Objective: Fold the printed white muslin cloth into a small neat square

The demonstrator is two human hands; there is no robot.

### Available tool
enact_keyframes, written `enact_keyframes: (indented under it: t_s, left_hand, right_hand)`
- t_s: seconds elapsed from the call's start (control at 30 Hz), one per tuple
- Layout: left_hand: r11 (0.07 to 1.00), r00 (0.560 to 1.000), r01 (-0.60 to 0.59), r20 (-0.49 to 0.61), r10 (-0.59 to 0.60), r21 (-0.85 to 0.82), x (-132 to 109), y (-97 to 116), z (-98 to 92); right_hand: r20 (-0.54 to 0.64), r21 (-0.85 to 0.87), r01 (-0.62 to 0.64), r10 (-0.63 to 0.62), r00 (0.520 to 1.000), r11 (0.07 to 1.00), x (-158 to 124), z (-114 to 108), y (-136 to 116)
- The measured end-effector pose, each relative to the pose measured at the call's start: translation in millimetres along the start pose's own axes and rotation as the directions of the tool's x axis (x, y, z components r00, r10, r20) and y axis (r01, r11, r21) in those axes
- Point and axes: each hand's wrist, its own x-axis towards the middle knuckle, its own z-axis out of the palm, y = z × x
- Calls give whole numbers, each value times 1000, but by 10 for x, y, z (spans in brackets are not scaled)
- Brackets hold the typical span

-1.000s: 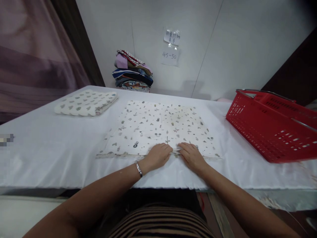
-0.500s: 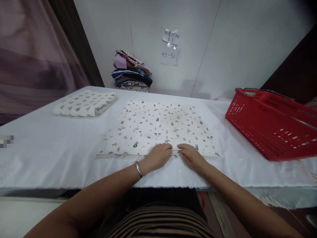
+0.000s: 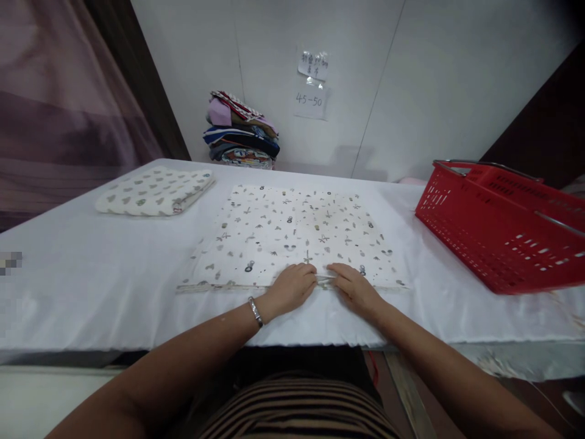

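Through the head view I see a red basket right, a folded cloth left and a fabric pile behind, all apart from the patterned cloth mid-table. My left hand and right hand pinch its near edge, practically unmoved since the earlier frame. The lower sign reads "45-50"; the upper sign I can't read reliably.

Pale panelled wall behind white-covered table, mauve curtain at left

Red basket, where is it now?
In the head view, the red basket sits at the right on the white-covered table, right of the middle patterned cloth.
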Motion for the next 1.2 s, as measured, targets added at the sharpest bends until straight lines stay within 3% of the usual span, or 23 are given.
enact_keyframes:
  t_s: [0.4, 0.63, 1.2]
  left_hand:
    - [999, 1000, -19, 16, 18, 42, 8, 12, -16]
    - [994, 999, -50, 6, 49, 101, 2, 6, 16]
    - [968, 988, -154, 14, 154, 200, -44, -1, 63]
  right_hand:
    - [19, -210, -18, 22, 1000, 978, 69, 52, -88]
    - [-39, -81, 39, -42, 998, 996, -17, 40, -45]
    - [-16, 83, -67, 69, 998, 994, -22, 4, -101]
